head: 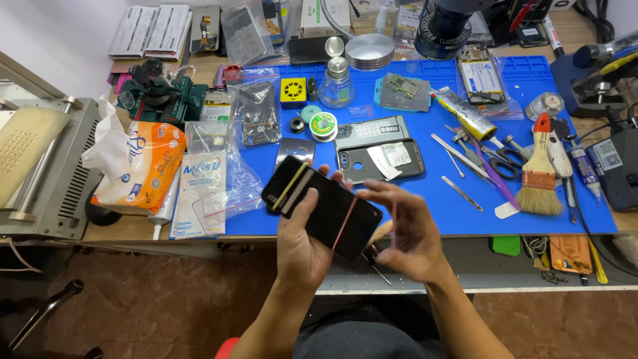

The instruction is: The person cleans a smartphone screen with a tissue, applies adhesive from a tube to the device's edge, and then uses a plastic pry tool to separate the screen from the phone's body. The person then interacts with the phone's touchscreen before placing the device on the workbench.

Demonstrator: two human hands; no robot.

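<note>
The left hand (302, 242) grips a black phone (322, 207) from below, thumb laid across its glass, holding it in the air just in front of the bench (465, 223) edge, above the lap. The phone's long axis runs diagonally, from the upper left, away from the body, down to the lower right, toward the right hand (405, 233). A yellowish band (290, 187) wraps the far end and a reddish rubber band (345, 221) crosses the near end. The right hand sits just beside the phone's lower right corner, fingers curled, and seems to stretch a loop of that reddish band between its fingers; motion blur keeps me from saying exactly how it is pinched. So both hands meet at the phone: the left carries it, the right works at its nearer end.

Just beyond the hands, on the blue mat (531, 73), lies a dark phone back case (380, 161), and past it a grey one (372, 130). To the right are tweezers (462, 193), scissors (502, 161) and a brush (539, 181) with a red-tipped handle. To the left sit clear plastic bags (222, 176) and an orange tissue pack (136, 166). Farther off stand a glass bottle (336, 85) and a stack of metal discs (370, 51).
</note>
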